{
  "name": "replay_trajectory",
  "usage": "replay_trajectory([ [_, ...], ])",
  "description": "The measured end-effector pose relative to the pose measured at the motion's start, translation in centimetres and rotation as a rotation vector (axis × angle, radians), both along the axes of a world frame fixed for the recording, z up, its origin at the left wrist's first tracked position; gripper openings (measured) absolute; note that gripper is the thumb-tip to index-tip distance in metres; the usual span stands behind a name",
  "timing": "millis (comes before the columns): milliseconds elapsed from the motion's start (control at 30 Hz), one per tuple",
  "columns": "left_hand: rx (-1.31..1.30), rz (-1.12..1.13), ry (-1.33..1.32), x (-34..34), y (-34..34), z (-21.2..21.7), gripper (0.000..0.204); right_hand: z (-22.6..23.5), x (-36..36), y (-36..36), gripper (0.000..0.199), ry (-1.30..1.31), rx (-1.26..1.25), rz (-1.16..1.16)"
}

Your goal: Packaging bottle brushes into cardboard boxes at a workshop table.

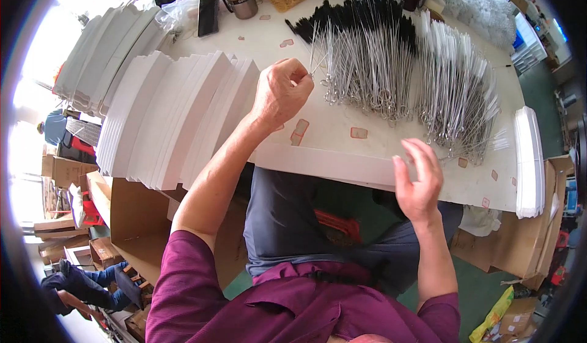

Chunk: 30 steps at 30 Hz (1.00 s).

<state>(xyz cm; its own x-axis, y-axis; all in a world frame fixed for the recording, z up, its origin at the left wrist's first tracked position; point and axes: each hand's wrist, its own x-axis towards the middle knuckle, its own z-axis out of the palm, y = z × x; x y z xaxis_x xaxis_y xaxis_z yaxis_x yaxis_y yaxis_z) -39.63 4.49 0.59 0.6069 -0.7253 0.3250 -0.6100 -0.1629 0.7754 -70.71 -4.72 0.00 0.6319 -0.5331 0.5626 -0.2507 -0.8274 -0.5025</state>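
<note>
On the white worktop (pixel 342 159) the pile of wire stems (pixel 367 77) lies past my knuckles. My left hand (pixel 281 92) pinches one wire (pixel 317 62) at the pile's near edge; I judge I'm picking singles. My right hand (pixel 419 181) hovers spread, holding nothing, ready to receive.

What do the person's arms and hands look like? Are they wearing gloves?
No gloves: both the left hand and the right hand are bare, with no rings or watch that I can see. The forearms are bare too. Magenta-purple sleeves are pushed or cut to about the elbows.
</note>
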Motion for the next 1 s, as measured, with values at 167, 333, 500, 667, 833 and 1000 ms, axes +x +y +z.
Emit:
replay_trajectory([
  [167,-0.009,-0.117,-0.070,-0.4,0.2,0.6,0.010,3.1,10.4,0.2,0.034,0.090,-0.239,0.277],
  [333,-0.055,-0.162,-0.077,-1.8,0.5,1.5,0.006,0.2,15.3,-2.6,0.034,0.144,-0.405,0.308],
  [500,-0.104,-0.218,-0.156,-2.0,1.5,-0.4,0.007,-0.1,16.0,-4.0,0.029,0.249,-0.319,0.263],
  [667,-0.214,-0.192,-0.128,-2.7,0.8,2.0,0.007,-0.6,17.8,-4.9,0.031,0.285,-0.455,0.314],
  [833,-0.349,-0.160,0.087,-2.7,3.1,4.1,0.004,-3.3,18.7,-5.7,0.038,0.323,-0.345,0.270],
  [1000,-0.593,-0.120,0.413,-3.3,7.2,9.8,0.007,-3.0,18.5,-5.3,0.037,0.280,-0.299,0.248],
])
